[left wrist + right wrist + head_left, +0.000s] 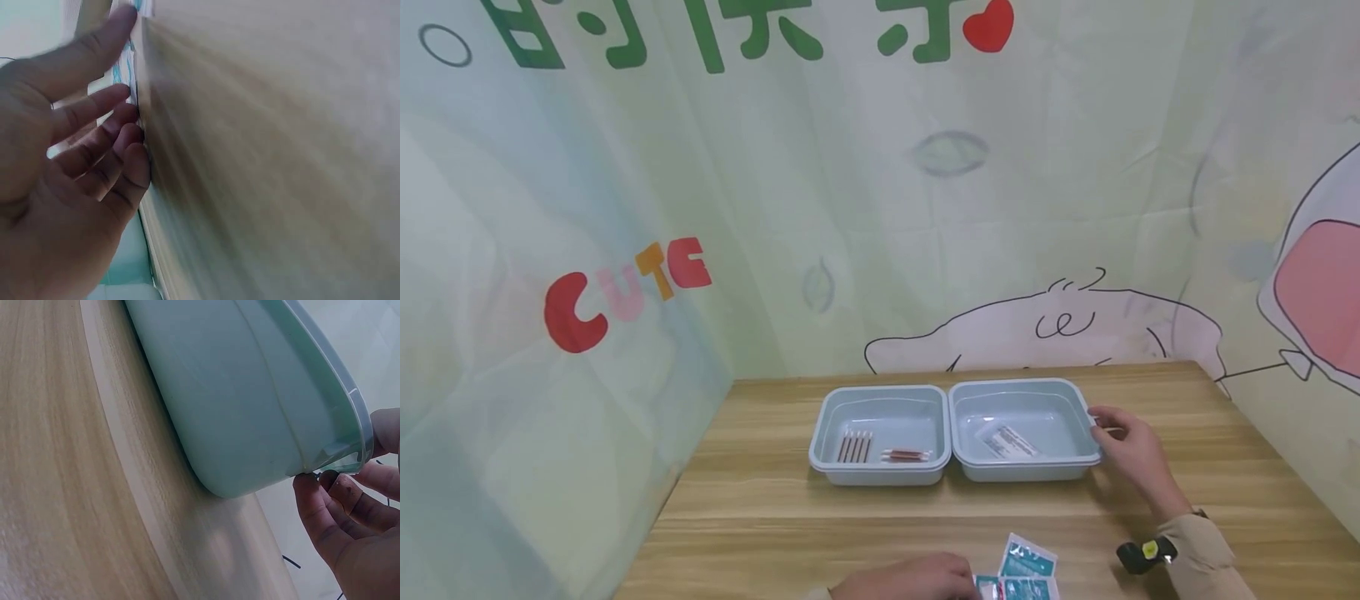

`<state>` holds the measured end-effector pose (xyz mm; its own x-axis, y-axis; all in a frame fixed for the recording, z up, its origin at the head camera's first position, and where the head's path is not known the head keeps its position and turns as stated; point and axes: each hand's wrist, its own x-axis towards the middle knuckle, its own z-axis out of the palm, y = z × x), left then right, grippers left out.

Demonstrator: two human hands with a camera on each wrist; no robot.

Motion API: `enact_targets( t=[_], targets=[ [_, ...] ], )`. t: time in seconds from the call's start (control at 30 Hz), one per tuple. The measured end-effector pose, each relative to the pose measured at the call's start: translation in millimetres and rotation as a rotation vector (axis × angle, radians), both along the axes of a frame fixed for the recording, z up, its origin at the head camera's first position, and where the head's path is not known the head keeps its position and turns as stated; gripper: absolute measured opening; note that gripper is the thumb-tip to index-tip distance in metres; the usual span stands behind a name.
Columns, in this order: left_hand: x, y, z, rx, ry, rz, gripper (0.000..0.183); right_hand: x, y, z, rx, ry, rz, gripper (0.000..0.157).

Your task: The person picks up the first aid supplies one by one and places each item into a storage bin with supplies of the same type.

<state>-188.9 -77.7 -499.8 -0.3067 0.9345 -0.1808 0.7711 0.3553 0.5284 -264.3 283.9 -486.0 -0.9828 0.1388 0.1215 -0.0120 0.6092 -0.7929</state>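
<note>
My right hand (pixel 1135 457) grips the right-hand rim of the right light-blue plastic tray (pixel 1022 473), with the thumb over the rim and fingers curled underneath, as the right wrist view shows. A white printed packet (pixel 1013 442) lies inside that tray. At the front of the table, my left hand (pixel 906 578) is beside several teal-and-white packets (pixel 1028 559). In the left wrist view its fingers (pixel 125 134) are loosely bent against the tabletop, apart from the thumb, with a packet's edge by the fingertips.
Left of the gripped tray stands a matching light-blue tray (pixel 887 475), rim against rim. It holds two groups of brown-stemmed cotton swabs (pixel 855 447). Both trays stand on a wood-grain table (pixel 760 508), backed by a printed cloth (pixel 850 208). A small black device (pixel 1146 554) is at the right wrist.
</note>
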Motion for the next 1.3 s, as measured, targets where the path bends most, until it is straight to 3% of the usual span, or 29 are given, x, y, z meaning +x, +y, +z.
enact_targets(
  t=[0.33, 0.57, 0.8, 0.97, 1.17, 1.3],
  targets=[
    [5.6, -1, 4.6, -0.021, -0.027, 0.017, 0.022, -0.3, 1, -1.7, 0.002, 0.012, -0.002, 0.039],
    [7.7, -2, 7.0, -0.024, 0.052, 0.023, 0.018, 0.7, 0, -0.6, 0.006, -0.002, -0.005, 0.039],
    [7.2, -2, 9.0, -0.021, -0.004, 0.089, 0.019, 0.3, 0, 0.0, -0.002, -0.005, 0.001, 0.039],
    [8.8, -1, 10.3, -0.019, 0.052, 0.051, 0.018, -1.6, 1, -0.8, -0.002, 0.005, -0.006, 0.039],
    [7.3, -2, 11.6, -0.020, 0.162, -0.049, 0.021, -0.3, 0, 0.5, 0.004, 0.001, -0.003, 0.039],
    [8.3, -2, 9.9, -0.054, 0.064, 0.020, 0.021, 1.3, -1, 0.9, 0.008, -0.001, -0.001, 0.040]
  ],
)
